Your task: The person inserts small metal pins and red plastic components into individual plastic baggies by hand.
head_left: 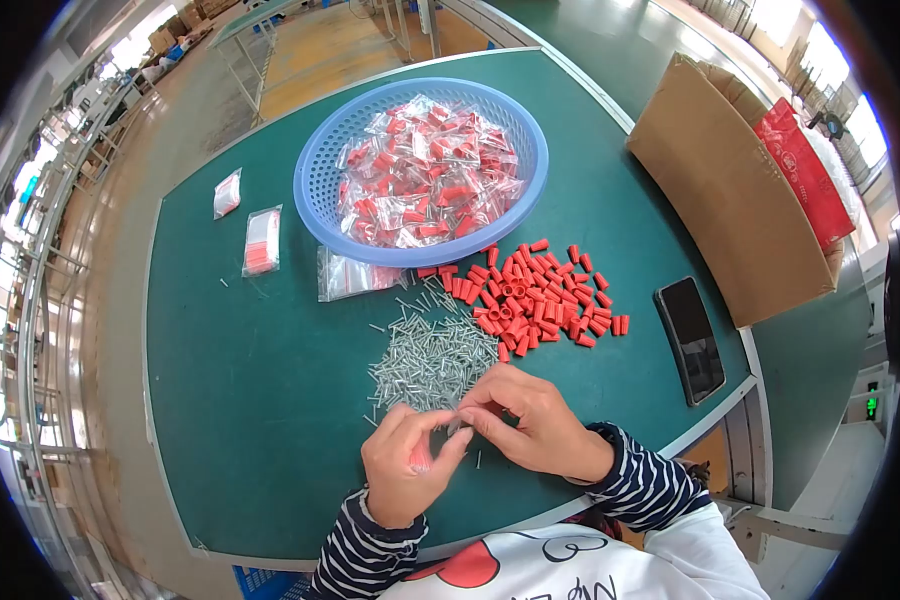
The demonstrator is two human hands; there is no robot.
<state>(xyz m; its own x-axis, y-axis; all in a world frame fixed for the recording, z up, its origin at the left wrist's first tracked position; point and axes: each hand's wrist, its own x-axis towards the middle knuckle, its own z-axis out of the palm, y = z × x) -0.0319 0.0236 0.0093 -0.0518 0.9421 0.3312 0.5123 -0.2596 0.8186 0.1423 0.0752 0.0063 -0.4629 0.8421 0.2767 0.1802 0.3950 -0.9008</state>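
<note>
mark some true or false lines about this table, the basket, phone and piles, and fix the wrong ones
1. The blue basket holds clear bags with red pieces inside. True.
2. The phone lies between the red caps and the metal pins. False: it lies to the right of both.
3. The metal pins lie nearer the person than the blue basket does. True.
4. The cardboard box is left of the blue basket. False: it is on the right.
5. The left hand and right hand are far apart. False: their fingertips come together near the metal pins.
</note>
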